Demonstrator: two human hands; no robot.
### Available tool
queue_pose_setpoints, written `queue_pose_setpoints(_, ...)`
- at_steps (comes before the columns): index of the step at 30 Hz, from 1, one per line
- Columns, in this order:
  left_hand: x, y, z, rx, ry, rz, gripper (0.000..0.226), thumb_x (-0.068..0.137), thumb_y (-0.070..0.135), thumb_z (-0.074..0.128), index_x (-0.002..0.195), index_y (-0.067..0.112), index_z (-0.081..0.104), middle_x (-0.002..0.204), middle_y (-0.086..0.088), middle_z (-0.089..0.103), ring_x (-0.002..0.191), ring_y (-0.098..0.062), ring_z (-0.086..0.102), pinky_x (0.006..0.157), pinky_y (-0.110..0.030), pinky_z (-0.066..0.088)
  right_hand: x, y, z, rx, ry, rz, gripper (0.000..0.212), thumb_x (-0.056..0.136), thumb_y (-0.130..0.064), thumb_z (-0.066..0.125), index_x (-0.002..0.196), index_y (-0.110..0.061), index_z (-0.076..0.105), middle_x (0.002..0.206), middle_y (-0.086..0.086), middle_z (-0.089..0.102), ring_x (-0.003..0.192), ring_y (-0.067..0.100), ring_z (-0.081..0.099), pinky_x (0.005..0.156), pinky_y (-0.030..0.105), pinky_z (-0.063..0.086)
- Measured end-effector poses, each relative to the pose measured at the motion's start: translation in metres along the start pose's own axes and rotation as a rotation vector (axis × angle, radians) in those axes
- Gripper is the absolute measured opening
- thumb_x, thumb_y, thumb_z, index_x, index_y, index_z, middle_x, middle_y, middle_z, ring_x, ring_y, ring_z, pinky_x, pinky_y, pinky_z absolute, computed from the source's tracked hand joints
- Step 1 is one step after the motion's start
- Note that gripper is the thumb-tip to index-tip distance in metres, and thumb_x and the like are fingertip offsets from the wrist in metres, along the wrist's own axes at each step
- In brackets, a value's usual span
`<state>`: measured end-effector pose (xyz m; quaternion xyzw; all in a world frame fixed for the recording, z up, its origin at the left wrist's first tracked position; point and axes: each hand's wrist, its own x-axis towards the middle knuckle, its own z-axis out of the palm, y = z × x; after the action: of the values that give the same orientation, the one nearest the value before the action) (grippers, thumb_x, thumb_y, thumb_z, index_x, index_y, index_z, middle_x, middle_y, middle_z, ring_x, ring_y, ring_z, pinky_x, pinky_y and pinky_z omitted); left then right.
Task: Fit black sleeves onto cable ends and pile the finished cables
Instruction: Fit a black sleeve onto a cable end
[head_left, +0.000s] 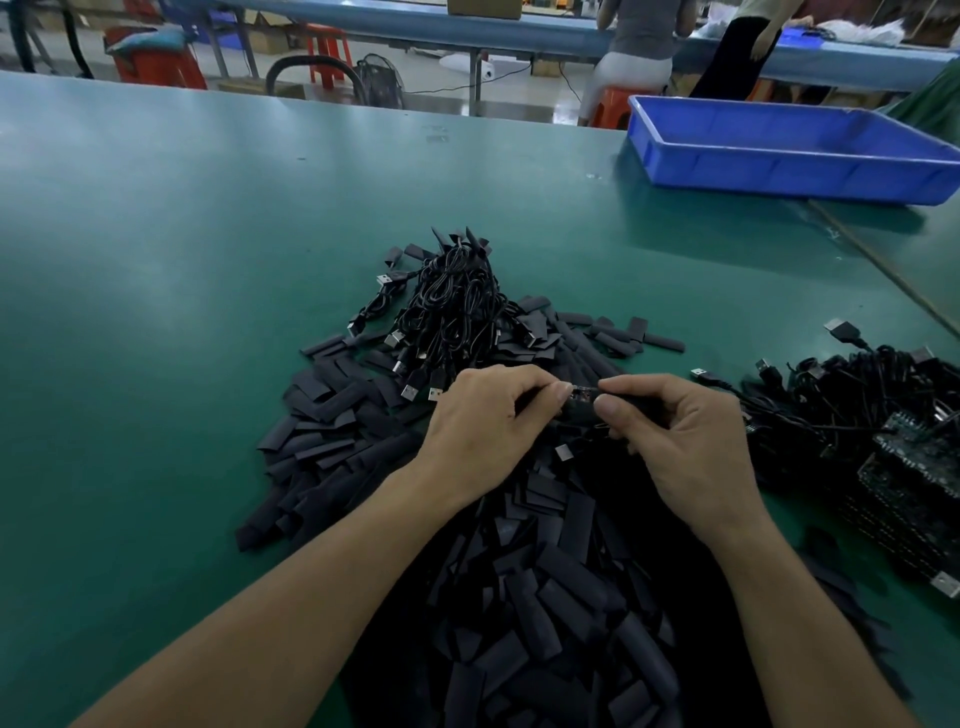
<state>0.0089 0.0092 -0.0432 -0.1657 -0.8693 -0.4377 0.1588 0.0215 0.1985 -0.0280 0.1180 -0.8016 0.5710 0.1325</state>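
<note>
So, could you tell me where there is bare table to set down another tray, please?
The green table is bare left of the sleeve heap and beyond the cable pile, up to the blue tray. Crowded: the near middle, and the tangled cables at right.

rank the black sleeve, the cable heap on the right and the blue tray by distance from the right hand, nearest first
1. black sleeve: pinched in the right hand's fingers
2. cable heap: lying just to its right
3. blue tray: far back on the right
</note>
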Motion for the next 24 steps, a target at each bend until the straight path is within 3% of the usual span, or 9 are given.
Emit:
queue_pose_setpoints(5,0.001,-0.0012,-0.0011,-0.148,-0.073,-0.093,0.015,0.097,0.035,0.062,0.091,0.029,0.074,0.076,0.016,0.073,0.074,0.001,0.07,0.072,-0.042,0.059,-0.0011,-0.0017,0.0035,-0.006,-0.041,0.003,0.023,0.081,-0.015,0.08,0.097,-0.03,0.074,0.078,-0.02,0.073,0.067,-0.002,0.067,0.064,0.009,0.048)
queue_pose_setpoints(8,0.0021,-0.0025,-0.0021,-0.163,-0.083,-0.096,0.015,0.096,0.036,0.063,0.087,0.03,0.074,0.074,0.019,0.072,0.071,0.0,0.069,0.07,-0.039,0.059,-0.0018,-0.0025,0.0048,-0.025,-0.029,-0.007,0.02,0.083,-0.017,0.078,0.096,-0.031,0.073,0.075,-0.02,0.072,0.064,0.001,0.067,0.062,0.009,0.047)
queue_pose_setpoints(12,0.0025,-0.003,-0.0014,-0.17,-0.101,-0.082,0.014,0.096,0.034,0.065,0.084,0.035,0.072,0.072,0.02,0.071,0.064,0.003,0.064,0.061,-0.019,0.048,-0.0019,-0.0012,0.006,-0.05,-0.005,-0.006,0.016,0.086,-0.017,0.076,0.091,-0.032,0.073,0.073,-0.013,0.072,0.062,0.005,0.067,0.061,0.013,0.049)
queue_pose_setpoints(16,0.0019,-0.0041,0.0001,-0.144,-0.085,-0.084,0.016,0.095,0.037,0.066,0.083,0.029,0.074,0.07,0.017,0.072,0.063,-0.007,0.067,0.06,-0.032,0.055,-0.0011,-0.0007,0.0059,-0.014,0.003,0.005,0.015,0.086,-0.014,0.076,0.091,-0.028,0.074,0.07,-0.01,0.072,0.059,0.005,0.066,0.058,0.013,0.049)
queue_pose_setpoints(20,0.0019,-0.0039,-0.0004,-0.164,-0.059,-0.082,0.02,0.093,0.038,0.068,0.08,0.024,0.074,0.067,0.012,0.072,0.063,0.001,0.068,0.062,-0.022,0.055,-0.0011,-0.0022,0.0063,0.019,-0.018,0.016,0.021,0.083,-0.011,0.079,0.094,-0.029,0.075,0.073,-0.016,0.073,0.061,0.001,0.066,0.06,0.009,0.048)
queue_pose_setpoints(24,0.0017,-0.004,-0.002,-0.145,-0.1,-0.079,0.019,0.095,0.036,0.066,0.082,0.024,0.075,0.069,0.013,0.072,0.066,-0.004,0.067,0.065,-0.035,0.057,-0.001,-0.0025,0.0075,-0.027,-0.045,0.01,0.02,0.084,-0.014,0.078,0.093,-0.032,0.074,0.075,-0.019,0.073,0.061,0.002,0.067,0.059,0.009,0.047)
